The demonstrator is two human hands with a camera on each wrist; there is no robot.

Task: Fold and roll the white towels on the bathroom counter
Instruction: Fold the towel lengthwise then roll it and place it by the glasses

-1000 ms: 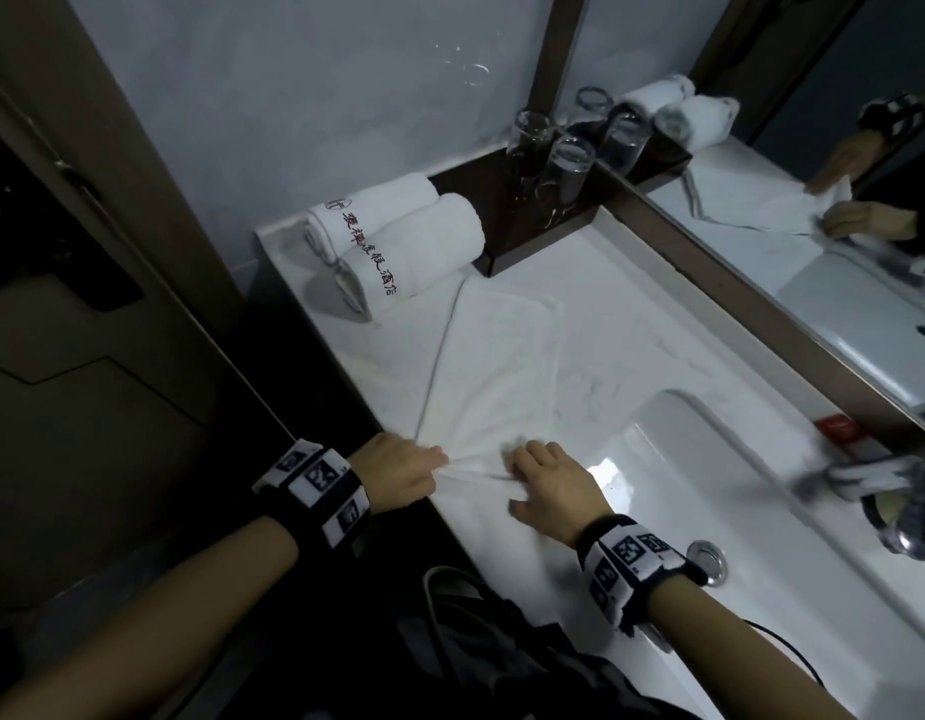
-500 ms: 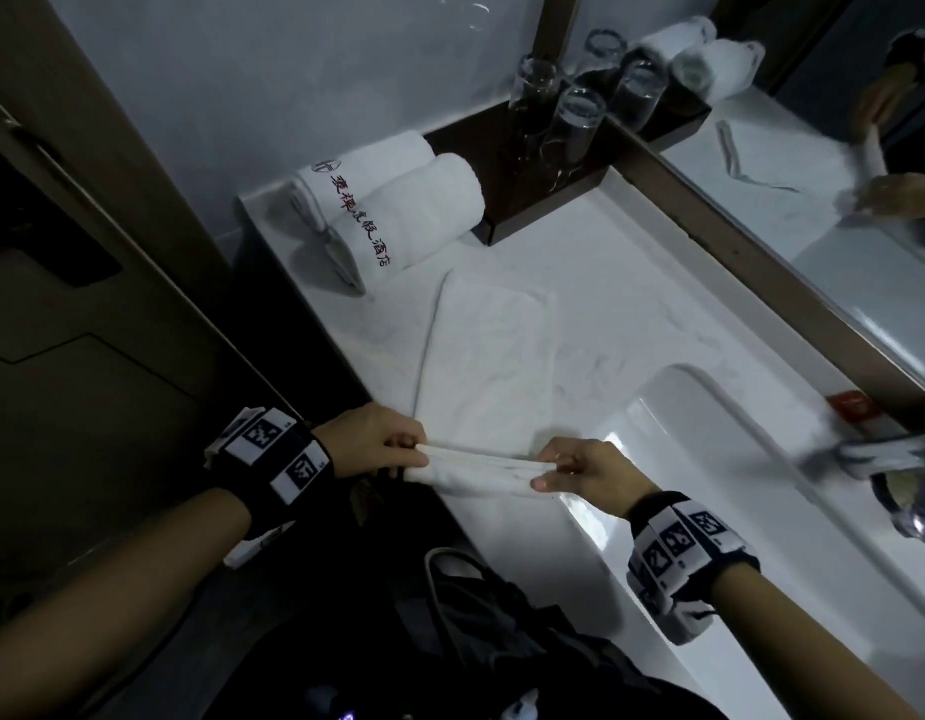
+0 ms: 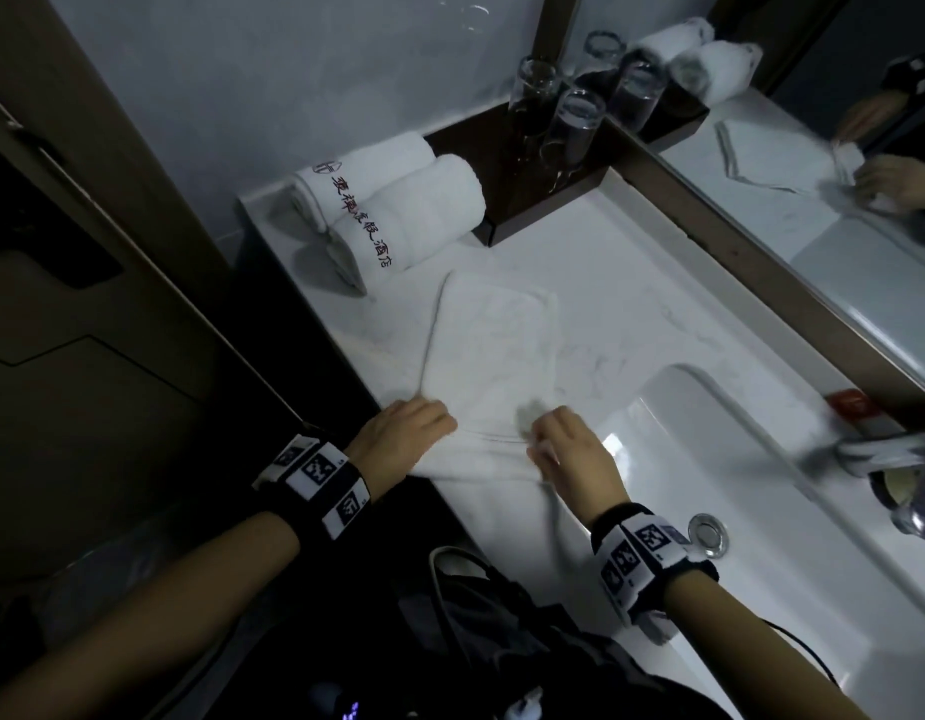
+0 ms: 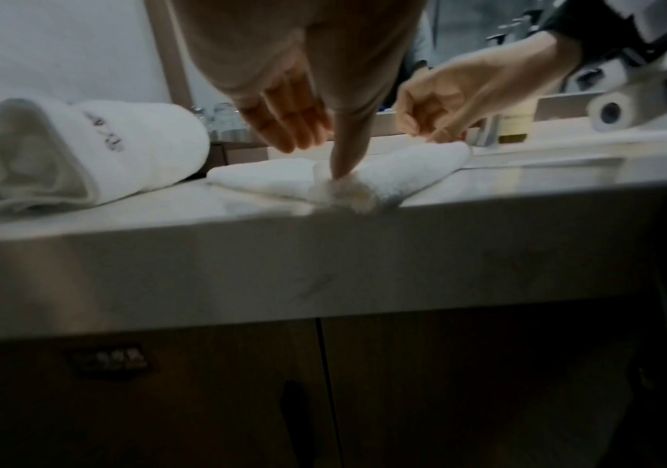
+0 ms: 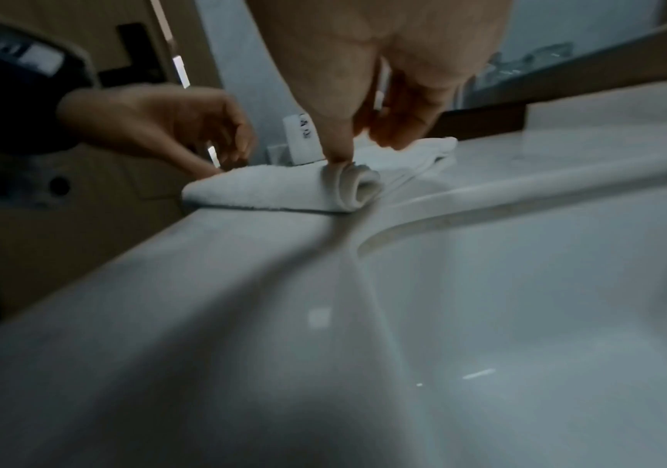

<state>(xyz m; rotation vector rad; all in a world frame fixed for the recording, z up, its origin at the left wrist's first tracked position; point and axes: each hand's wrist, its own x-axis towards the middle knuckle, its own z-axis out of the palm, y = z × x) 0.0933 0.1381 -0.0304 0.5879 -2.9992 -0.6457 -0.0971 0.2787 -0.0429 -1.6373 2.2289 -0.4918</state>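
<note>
A folded white towel [image 3: 491,356] lies lengthwise on the marble counter [image 3: 631,283], its near end turned into a small roll [image 5: 359,186]. My left hand [image 3: 444,428] pinches the roll's left end, thumb pressed on it [image 4: 319,158]. At the right end my right hand [image 3: 538,433] pinches the roll, thumb in front and fingers curled behind it [image 5: 365,148]. Two finished rolled towels [image 3: 413,210] with dark lettering lie at the counter's back left corner.
A white sink [image 3: 761,511] with a drain [image 3: 708,532] lies right of the towel, and a tap [image 3: 876,454] stands at its far side. Several glasses [image 3: 574,116] stand on a dark tray [image 3: 502,163] by the mirror [image 3: 813,174]. A black bag [image 3: 502,641] hangs below.
Half a second ago both hands held the towel's near edge lifted off the counter. They have since turned it over and forward into a small roll lying on the towel.
</note>
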